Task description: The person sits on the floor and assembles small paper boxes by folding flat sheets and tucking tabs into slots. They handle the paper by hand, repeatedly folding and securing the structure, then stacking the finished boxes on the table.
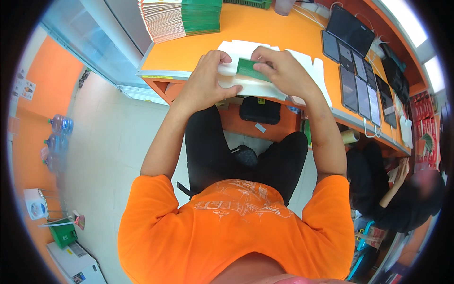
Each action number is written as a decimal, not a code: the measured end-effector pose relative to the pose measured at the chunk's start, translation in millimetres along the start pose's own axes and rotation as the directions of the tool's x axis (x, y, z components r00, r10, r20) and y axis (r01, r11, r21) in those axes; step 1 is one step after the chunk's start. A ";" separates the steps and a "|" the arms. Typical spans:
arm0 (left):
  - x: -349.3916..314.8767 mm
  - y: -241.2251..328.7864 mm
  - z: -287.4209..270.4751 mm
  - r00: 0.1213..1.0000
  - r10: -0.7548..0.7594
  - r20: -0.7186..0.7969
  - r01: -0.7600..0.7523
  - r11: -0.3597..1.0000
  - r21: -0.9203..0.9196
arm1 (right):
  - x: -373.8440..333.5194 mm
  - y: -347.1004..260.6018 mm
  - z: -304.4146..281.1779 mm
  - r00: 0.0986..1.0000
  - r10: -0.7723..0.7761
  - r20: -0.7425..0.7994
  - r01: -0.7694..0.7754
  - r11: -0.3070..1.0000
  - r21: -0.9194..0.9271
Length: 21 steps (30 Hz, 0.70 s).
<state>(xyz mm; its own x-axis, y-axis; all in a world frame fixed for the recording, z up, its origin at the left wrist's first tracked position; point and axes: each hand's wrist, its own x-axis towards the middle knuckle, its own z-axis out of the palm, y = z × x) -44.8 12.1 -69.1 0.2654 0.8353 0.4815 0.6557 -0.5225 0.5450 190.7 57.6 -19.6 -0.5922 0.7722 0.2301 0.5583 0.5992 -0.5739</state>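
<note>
A small flat green card (pixel 251 70) is pinched between the thumb and fingers of my right hand (pixel 288 71), over the near edge of the desk. My left hand (pixel 204 81) is just left of the card, with thumb and forefinger spread apart in a C shape. Below both hands lie white paper sheets (pixel 257 89), some reaching over the desk's front edge. Blur softens the card and the white paper between my hands, so whether the left fingers touch that paper is hard to make out.
On the orange desk (pixel 265 28), a tall stack of green-and-white booklets (pixel 182 19) stands at the back left. Several phones (pixel 354 80) with white cables lie at the right, by a dark laptop-like device (pixel 350 29). Another person (pixel 402 199) sits at the far right.
</note>
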 end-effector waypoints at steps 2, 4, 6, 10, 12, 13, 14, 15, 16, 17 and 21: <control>2.3 6.2 -4.2 0.998 0.000 -0.063 0.001 1.000 0.026 | -1.1 -2.3 -6.9 0.991 -0.029 -0.128 0.040 0.996 0.079; 7.9 3.4 -5.8 0.994 0.007 -0.107 -0.021 0.991 -0.133 | -3.1 -17.7 -18.8 0.988 0.000 -0.152 0.003 1.000 0.018; 16.2 3.5 -10.1 0.990 0.002 -0.142 -0.036 0.971 -0.237 | -6.0 -26.3 -24.9 0.983 -0.014 -0.185 0.012 1.000 -0.011; 30.3 11.5 -4.3 0.954 -0.087 -0.288 -0.051 0.897 -0.438 | -8.5 -36.9 -23.7 0.938 -0.142 -0.318 0.150 0.989 0.000; 36.1 19.6 4.5 0.921 -0.176 -0.348 -0.038 0.848 -0.529 | -9.4 -39.8 -19.1 0.884 -0.198 -0.423 0.211 0.977 -0.016; 37.1 24.1 6.3 0.907 -0.229 -0.355 -0.004 0.835 -0.551 | -10.6 -40.6 -17.2 0.862 -0.233 -0.451 0.222 0.972 -0.077; 37.6 28.4 8.8 0.890 -0.283 -0.357 0.029 0.817 -0.576 | -13.2 -40.7 -14.6 0.838 -0.266 -0.476 0.228 0.964 -0.137; 39.4 32.8 11.2 0.889 -0.289 -0.356 0.019 0.799 -0.601 | -14.6 -41.1 -13.2 0.813 -0.301 -0.498 0.232 0.953 -0.197; 41.6 37.2 13.1 0.887 -0.295 -0.355 0.009 0.780 -0.626 | -14.4 -42.2 -13.4 0.778 -0.355 -0.518 0.240 0.931 -0.277; 40.5 41.0 14.4 0.885 -0.306 -0.350 0.005 0.760 -0.650 | -16.7 -43.7 -13.7 0.776 -0.375 -0.507 0.232 0.917 -0.324; 29.0 54.0 0.1 0.944 -0.281 -0.175 0.130 0.801 -0.584 | -23.8 -43.4 -14.8 0.739 -0.487 -0.466 0.258 0.843 -0.472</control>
<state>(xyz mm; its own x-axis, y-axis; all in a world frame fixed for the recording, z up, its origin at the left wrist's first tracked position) -1.7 8.1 -25.8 -0.0570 0.9051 0.4214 0.1468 -0.4099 0.9002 189.2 16.4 11.5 -0.4386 0.3770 0.8158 0.5919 0.8043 -0.0534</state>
